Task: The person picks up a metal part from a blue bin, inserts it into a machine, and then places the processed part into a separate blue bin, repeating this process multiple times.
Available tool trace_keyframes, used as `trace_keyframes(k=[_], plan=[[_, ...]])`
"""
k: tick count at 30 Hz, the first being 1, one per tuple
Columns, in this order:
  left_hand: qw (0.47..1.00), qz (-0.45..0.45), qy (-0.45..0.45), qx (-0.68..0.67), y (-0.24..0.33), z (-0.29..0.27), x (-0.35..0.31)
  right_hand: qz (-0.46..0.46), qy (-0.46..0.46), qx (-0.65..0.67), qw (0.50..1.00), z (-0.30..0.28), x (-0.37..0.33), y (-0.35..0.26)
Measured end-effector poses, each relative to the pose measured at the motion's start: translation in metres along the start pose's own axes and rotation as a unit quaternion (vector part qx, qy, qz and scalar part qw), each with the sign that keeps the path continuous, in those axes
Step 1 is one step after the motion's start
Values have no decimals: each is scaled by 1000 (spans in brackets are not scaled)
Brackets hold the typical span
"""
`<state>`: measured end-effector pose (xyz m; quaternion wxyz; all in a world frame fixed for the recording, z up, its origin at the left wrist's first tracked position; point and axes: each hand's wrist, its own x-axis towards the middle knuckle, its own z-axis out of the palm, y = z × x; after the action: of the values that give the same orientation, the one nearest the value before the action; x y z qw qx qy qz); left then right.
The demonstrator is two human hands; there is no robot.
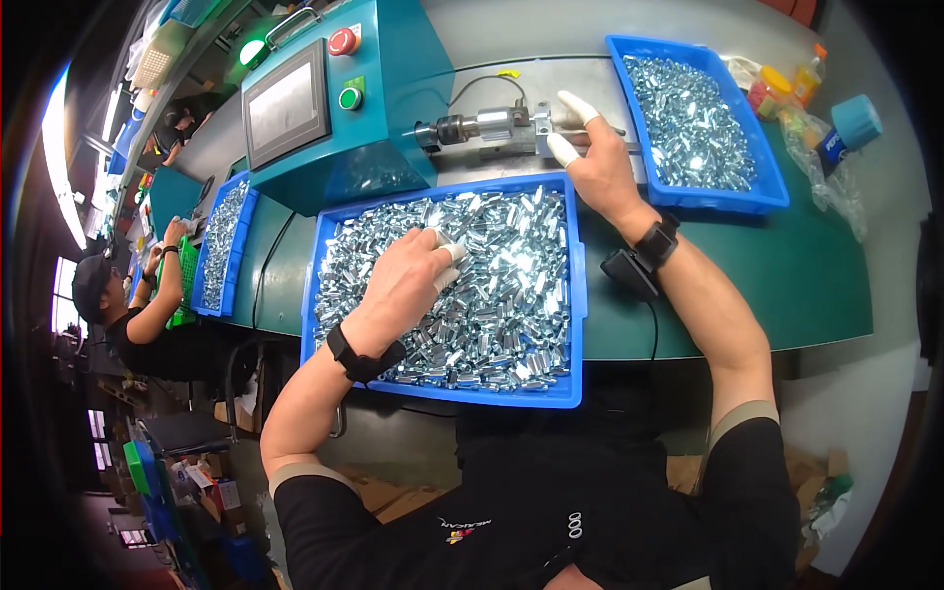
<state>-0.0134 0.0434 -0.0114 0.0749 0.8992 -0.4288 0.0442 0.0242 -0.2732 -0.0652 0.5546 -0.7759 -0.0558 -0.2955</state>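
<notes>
My left hand [405,280] reaches into a blue tray [576,324] heaped with small shiny metal cylindrical parts [492,305]. White finger covers are on its fingertips, which are curled together at the surface of the heap; what they pinch is too small to make out. To the right, my right hand [602,167] is at a metal clamping fixture [544,133], with covered thumb and forefinger spread apart and nothing seen between them. Facing the fixture is a chuck [452,130] with a silver cylinder at its end, coming out of a teal machine [383,59].
A second blue tray [777,197] of metal parts stands at the right, beside bottles [772,88] and a plastic bag [836,187]. The machine carries a screen [285,103], a red button [342,41] and a green button [350,98]. At the left a co-worker [143,305] sits near another blue tray [211,295].
</notes>
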Motion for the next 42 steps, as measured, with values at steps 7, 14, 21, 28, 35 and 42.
trace_keyframes(k=[7,14,21,28,35,42], plan=[[999,-35,16,-39,4,4,-4,-6,-39,-333,942,18,50,-24],[996,-65,57,-36,15,13,-6,20,-102,-421,901,15,72,-42],[997,-54,51,-32,10,18,-4,14,-15,-430,903,-66,52,-23],[996,-48,46,-54,17,16,-3,69,62,-475,875,-166,6,27],[993,-80,35,-75,20,18,4,19,151,-380,912,-163,-20,32],[985,2,115,-127,26,-9,57,-31,150,-351,924,-166,-25,32]])
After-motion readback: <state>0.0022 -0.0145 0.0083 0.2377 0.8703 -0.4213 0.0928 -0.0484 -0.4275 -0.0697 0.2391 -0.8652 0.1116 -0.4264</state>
